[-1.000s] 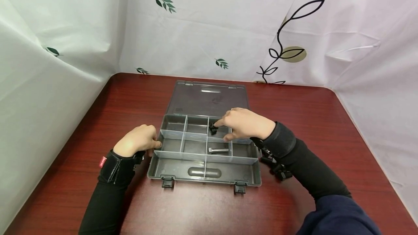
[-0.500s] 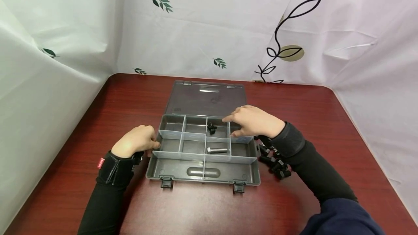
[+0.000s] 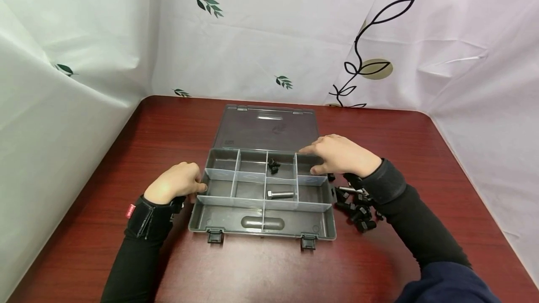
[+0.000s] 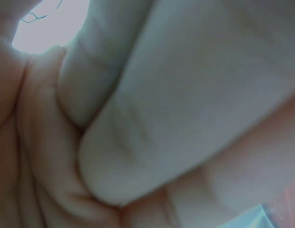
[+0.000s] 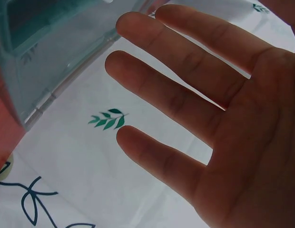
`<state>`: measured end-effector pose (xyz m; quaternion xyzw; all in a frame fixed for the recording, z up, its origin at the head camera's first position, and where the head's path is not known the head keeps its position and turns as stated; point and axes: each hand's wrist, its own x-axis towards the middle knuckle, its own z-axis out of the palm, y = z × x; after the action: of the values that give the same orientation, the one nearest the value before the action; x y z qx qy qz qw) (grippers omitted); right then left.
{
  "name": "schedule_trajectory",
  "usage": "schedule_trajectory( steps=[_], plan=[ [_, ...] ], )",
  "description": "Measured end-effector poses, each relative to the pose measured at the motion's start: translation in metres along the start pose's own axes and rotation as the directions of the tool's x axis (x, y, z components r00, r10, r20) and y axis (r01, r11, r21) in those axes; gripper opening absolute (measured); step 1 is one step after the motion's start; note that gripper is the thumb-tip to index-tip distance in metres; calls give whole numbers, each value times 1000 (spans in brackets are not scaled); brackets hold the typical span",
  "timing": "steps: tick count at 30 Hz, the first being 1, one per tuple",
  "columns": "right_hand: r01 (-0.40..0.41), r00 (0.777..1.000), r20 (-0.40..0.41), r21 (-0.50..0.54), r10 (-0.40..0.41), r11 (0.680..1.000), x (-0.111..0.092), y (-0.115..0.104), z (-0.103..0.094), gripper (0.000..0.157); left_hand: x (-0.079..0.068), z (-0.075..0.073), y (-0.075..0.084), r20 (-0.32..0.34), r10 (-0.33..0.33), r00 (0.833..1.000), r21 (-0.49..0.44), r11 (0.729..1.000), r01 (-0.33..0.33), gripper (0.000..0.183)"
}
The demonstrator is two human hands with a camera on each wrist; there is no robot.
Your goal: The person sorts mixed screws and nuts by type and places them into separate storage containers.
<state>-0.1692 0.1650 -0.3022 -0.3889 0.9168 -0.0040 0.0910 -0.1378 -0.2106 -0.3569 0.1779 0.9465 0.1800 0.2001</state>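
A grey plastic compartment organizer box (image 3: 236, 219) lies open on the table, its see-through lid (image 3: 267, 127) folded back. My left hand (image 3: 177, 181), fingers curled, holds the box's left edge with the thumb at the rim. In the left wrist view those curled fingers (image 4: 176, 95) fill the picture. Over the back right compartment hovers my right hand (image 3: 341, 153); the right wrist view shows its fingers (image 5: 166, 90) straight, spread and holding nothing. Small black pieces (image 3: 273, 166) sit in a back compartment, and a silver bolt (image 3: 280, 194) lies in the one in front of it.
Right of the box, partly under my right forearm, lies a pile of black pieces (image 3: 360, 212) with a silver bolt (image 3: 351, 190) among them. Two black latches (image 3: 215, 236) hang at the box's front. A white patterned curtain (image 3: 261, 36) borders the red-brown table (image 3: 244, 275).
My right hand has moved right, away from the compartment with the black pieces, uncovering them and more of the pile. My left hand has stayed at the box's edge.
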Motion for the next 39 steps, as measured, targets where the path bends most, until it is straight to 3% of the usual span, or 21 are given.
schedule_trajectory(
  steps=[21,39],
  plan=[
    [-113,993,-21,119,116,986,-29,34,8,49,0,-1,-1,-2,-9,1000,15,1000,9,27],
    [-238,971,33,178,236,955,-59,56,23,49,0,0,-1,-6,4,1000,5,1000,-4,28]
  ],
)
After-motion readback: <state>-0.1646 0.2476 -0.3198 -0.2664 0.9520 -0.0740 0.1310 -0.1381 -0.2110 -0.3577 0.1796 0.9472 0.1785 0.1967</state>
